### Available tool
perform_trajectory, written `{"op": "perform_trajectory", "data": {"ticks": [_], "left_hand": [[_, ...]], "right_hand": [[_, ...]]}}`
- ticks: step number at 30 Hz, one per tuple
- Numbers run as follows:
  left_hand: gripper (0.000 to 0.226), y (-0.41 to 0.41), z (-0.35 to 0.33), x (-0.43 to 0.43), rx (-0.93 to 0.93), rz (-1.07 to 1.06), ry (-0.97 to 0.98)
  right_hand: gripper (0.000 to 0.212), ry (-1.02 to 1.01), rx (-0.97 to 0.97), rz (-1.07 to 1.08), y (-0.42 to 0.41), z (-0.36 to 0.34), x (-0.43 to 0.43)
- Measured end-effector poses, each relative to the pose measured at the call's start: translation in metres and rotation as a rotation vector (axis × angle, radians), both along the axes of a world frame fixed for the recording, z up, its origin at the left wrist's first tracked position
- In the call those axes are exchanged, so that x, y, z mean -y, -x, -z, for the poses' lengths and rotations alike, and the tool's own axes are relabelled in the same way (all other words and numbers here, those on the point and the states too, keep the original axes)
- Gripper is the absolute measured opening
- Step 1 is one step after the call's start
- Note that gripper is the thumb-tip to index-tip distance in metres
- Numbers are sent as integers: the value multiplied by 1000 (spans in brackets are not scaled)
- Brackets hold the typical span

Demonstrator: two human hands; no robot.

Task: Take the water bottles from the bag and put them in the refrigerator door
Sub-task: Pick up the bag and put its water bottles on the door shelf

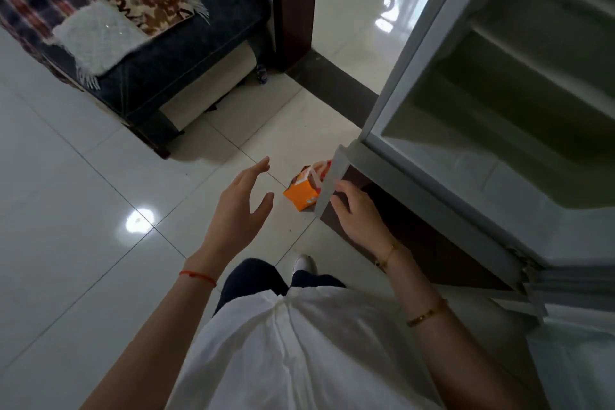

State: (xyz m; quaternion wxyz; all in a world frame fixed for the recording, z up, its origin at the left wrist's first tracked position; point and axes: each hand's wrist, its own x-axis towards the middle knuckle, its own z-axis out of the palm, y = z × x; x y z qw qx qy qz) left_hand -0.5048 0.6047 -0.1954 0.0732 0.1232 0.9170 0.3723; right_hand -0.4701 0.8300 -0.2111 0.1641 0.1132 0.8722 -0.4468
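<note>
An orange bag (301,192) stands on the tiled floor, its right side hidden behind a grey door edge. No water bottles show in it from here. The refrigerator's upper door (519,83) hangs open at the right, with empty-looking door shelves facing me. My right hand (354,210) grips the edge of the lower refrigerator door (329,181), fingers curled around it, just right of the bag. To the bag's left, my left hand (241,206) hovers above the floor, fingers spread and holding nothing.
A dark sofa (159,76) with a plaid blanket and cushions stands at the upper left. A small bottle-like object (261,75) lies by its foot. A dark wooden door frame (293,3) rises behind the bag. Glossy floor tiles spread to the left.
</note>
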Motion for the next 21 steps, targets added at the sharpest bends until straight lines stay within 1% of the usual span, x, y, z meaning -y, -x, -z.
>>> {"op": "perform_trajectory", "data": {"ticks": [3,8,13,18,21], "left_hand": [[55,27,6,-2,15,29,4],[55,79,18,2,44,152,66],[59,136,27,14,95,286,98],[63,189,38,27,145,466,153],[63,214,50,32,163,581,186]], "right_hand": [[45,-25,30,-6,21,7,0],[47,15,87,76,47,20,9],[45,120,131,275,71,26,34],[37,131,222,513,97,41,63],[34,152,225,634,111,52,77]]}}
